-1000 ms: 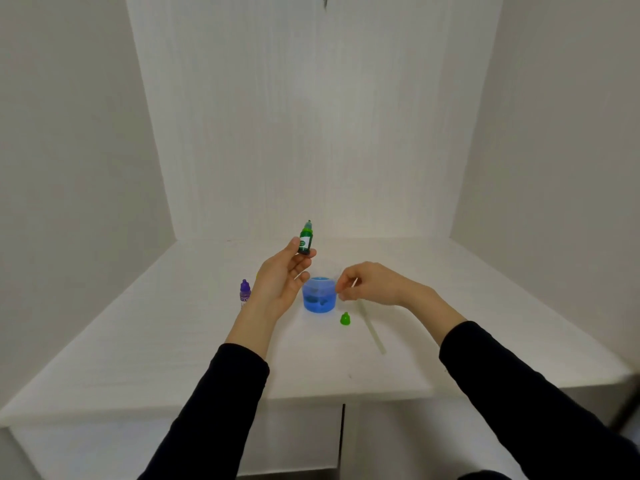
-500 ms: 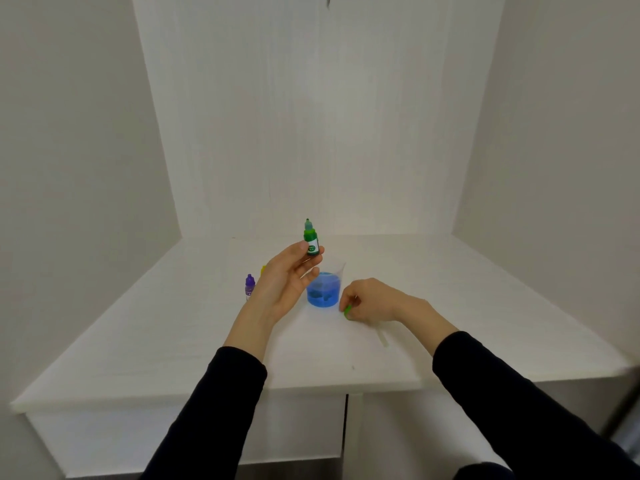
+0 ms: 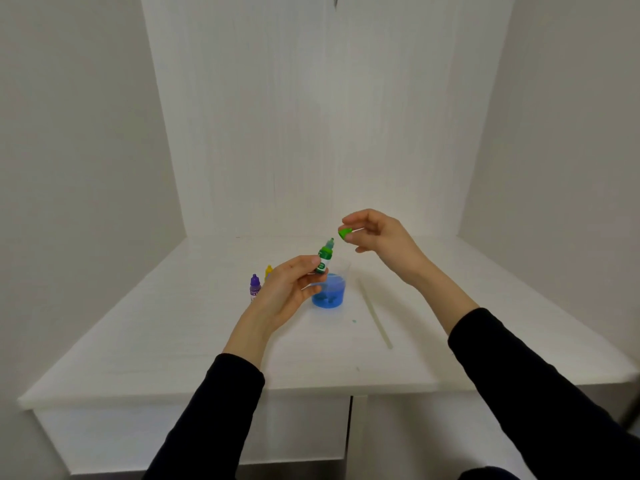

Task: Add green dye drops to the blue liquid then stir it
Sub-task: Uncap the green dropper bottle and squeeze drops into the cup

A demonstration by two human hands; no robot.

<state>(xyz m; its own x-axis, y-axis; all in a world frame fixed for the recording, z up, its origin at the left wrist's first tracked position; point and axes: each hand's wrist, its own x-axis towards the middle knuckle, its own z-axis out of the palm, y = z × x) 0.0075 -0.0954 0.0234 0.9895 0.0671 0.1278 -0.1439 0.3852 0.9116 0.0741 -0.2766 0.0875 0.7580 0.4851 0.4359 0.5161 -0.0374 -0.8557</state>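
My left hand point(image 3: 289, 289) holds a small green dye bottle point(image 3: 325, 257) upright, tilted slightly right, its uncapped nozzle pointing up. Just below and behind it a clear cup of blue liquid point(image 3: 330, 292) stands on the white table point(image 3: 173, 341), partly hidden by my fingers. My right hand point(image 3: 375, 235) is raised to the right of the bottle and pinches the green cap point(image 3: 345, 233) between thumb and fingers, close to the nozzle but apart from it. A pale stirring stick point(image 3: 375, 315) lies on the table right of the cup.
A purple dye bottle point(image 3: 255, 287) and a yellow one point(image 3: 268, 271) stand left of the cup, behind my left hand. A tiny green spot point(image 3: 354, 321) marks the table near the cup. White walls close in the back and both sides.
My right hand went down to the table, picked up the green cap and lifted it up beside the bottle's nozzle. The left hand kept the bottle, tilting it slightly right.
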